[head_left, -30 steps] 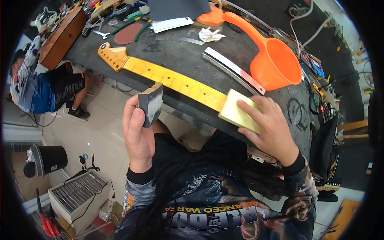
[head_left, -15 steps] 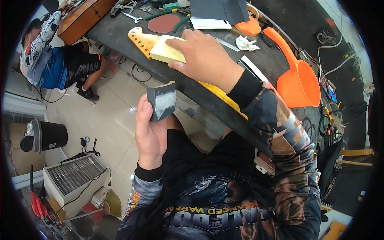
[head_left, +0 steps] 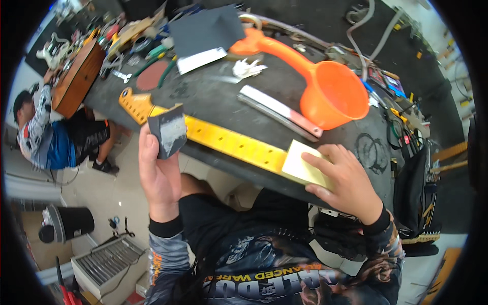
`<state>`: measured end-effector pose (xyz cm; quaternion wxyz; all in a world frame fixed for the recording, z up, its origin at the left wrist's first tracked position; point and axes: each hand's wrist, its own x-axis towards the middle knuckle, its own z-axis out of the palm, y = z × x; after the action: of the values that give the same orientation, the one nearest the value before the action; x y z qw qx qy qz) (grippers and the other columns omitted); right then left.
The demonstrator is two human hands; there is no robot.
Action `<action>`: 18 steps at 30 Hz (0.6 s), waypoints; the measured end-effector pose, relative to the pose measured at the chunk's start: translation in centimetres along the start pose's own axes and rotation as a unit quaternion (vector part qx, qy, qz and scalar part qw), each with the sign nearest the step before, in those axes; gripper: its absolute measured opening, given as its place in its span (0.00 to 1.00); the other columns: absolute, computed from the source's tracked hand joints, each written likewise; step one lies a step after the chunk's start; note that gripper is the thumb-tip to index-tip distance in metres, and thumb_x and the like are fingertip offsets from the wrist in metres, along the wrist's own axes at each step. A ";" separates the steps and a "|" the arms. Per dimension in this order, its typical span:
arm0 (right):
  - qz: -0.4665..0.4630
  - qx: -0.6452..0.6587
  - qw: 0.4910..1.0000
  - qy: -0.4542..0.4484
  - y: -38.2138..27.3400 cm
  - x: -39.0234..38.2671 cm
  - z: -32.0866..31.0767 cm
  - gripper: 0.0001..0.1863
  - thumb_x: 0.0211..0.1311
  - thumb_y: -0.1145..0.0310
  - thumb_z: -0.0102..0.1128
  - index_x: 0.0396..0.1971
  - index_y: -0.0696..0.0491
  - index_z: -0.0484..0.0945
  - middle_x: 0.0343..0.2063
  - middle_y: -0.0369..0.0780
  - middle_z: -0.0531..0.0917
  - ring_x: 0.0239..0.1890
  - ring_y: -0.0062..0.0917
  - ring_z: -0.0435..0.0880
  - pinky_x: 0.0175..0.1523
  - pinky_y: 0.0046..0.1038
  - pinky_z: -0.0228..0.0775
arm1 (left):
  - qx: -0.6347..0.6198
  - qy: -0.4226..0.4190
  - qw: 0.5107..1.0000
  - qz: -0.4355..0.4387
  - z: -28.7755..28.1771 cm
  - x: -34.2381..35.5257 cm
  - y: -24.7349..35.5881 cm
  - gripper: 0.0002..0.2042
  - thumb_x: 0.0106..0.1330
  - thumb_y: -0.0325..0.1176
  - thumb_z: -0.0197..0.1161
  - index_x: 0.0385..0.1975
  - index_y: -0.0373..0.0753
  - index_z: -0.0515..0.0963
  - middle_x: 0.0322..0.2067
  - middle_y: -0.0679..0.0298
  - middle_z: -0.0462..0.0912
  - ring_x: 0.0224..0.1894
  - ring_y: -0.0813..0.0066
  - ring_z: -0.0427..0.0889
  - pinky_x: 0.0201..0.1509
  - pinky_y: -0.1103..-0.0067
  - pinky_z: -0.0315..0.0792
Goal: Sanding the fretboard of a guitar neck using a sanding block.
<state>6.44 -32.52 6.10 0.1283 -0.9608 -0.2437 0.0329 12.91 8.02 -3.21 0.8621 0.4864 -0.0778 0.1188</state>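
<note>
A yellow guitar neck (head_left: 231,144) with dark dot marks lies along the near edge of the bench, its headstock (head_left: 135,105) toward the left. My right hand (head_left: 351,178) grips a pale yellow block (head_left: 300,161), which rests over the neck's right end and hides it. In front of the headstock end, my left hand (head_left: 161,180) holds up a folded piece of dark sandpaper (head_left: 169,133) with a patch of whitish dust on its face. The sandpaper covers part of the neck in this view.
On the dark bench (head_left: 203,101) lie a metal straight bar (head_left: 277,112), an orange dipper (head_left: 333,99), crumpled white tissue (head_left: 248,68), dark sheets (head_left: 206,31) and a round reddish disc (head_left: 152,75). At far left a person (head_left: 63,127) handles a wooden guitar body (head_left: 79,79).
My right hand has slid the pale block along the neck from the headstock end to the right end. The view has shifted; my left hand still holds the sandpaper.
</note>
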 end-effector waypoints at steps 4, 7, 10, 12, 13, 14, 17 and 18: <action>0.105 0.402 0.908 0.055 5.8 -5.9 -0.6 0.38 0.74 0.62 0.80 0.80 0.53 0.79 0.70 0.46 0.83 0.73 0.38 0.83 0.79 0.40 0.72 | 0.151 -0.205 0.967 -0.009 13.9 6.8 1.1 0.27 0.82 0.43 0.73 0.75 0.37 0.78 0.69 0.55 0.86 0.68 0.65 0.87 0.76 0.65 0.78; 0.155 0.700 0.680 0.153 9.3 -10.2 0.2 0.58 0.66 0.42 0.85 0.87 0.58 0.67 0.73 0.52 0.84 0.65 0.42 0.93 0.68 0.41 0.87 | 0.310 -0.400 0.860 0.072 24.1 12.0 -2.3 0.26 0.76 0.36 0.78 0.69 0.36 0.80 0.61 0.61 0.91 0.66 0.69 0.88 0.74 0.66 0.79; 0.137 0.726 0.632 0.233 13.1 -11.6 1.5 0.59 0.71 0.31 0.75 0.86 0.60 0.69 0.69 0.55 0.85 0.58 0.45 0.93 0.58 0.41 0.89 | 0.487 -0.482 0.713 0.148 29.5 14.7 -6.3 0.26 0.71 0.41 0.82 0.62 0.35 0.82 0.53 0.48 0.91 0.58 0.52 0.94 0.65 0.63 0.86; 0.112 0.743 0.608 0.255 15.6 -12.1 2.5 0.54 0.78 0.30 0.68 0.84 0.61 0.70 0.69 0.55 0.84 0.57 0.44 0.92 0.56 0.41 0.87 | 0.548 -0.523 0.636 0.148 31.5 15.0 -8.1 0.28 0.68 0.46 0.83 0.60 0.37 0.82 0.52 0.45 0.91 0.56 0.42 0.93 0.62 0.56 0.86; 0.060 0.761 0.591 0.259 16.7 -12.1 2.7 0.56 0.76 0.27 0.67 0.84 0.61 0.71 0.68 0.55 0.84 0.56 0.43 0.91 0.56 0.40 0.86 | 0.578 -0.533 0.602 0.141 32.0 14.9 -8.8 0.28 0.67 0.47 0.83 0.59 0.37 0.82 0.52 0.47 0.92 0.55 0.41 0.93 0.60 0.55 0.86; 0.010 0.776 0.573 0.263 17.7 -11.9 2.9 0.59 0.75 0.24 0.65 0.84 0.62 0.71 0.67 0.55 0.85 0.55 0.41 0.90 0.55 0.40 0.85 | 0.603 -0.546 0.569 0.118 32.8 14.6 -9.6 0.28 0.67 0.47 0.83 0.59 0.37 0.82 0.51 0.47 0.91 0.54 0.41 0.93 0.59 0.54 0.87; -0.001 0.787 0.540 0.297 18.0 -11.4 3.9 0.57 0.79 0.23 0.59 0.84 0.62 0.72 0.68 0.55 0.84 0.55 0.40 0.88 0.55 0.39 0.83 | 0.608 -0.563 0.537 0.161 31.6 15.0 -12.1 0.27 0.66 0.46 0.83 0.58 0.36 0.83 0.51 0.49 0.91 0.51 0.41 0.94 0.57 0.54 0.88; 0.026 0.784 0.533 0.316 17.8 -11.7 4.1 0.57 0.80 0.23 0.58 0.85 0.62 0.71 0.69 0.55 0.84 0.55 0.40 0.88 0.55 0.39 0.83 | 0.622 -0.564 0.521 0.154 31.8 14.6 -12.3 0.27 0.66 0.45 0.83 0.58 0.36 0.84 0.51 0.49 0.91 0.51 0.41 0.94 0.57 0.54 0.88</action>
<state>3.84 -52.26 -2.55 0.8980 -0.4286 -0.0387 -0.0912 29.74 -23.47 6.74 0.0844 0.8445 -0.5279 -0.0319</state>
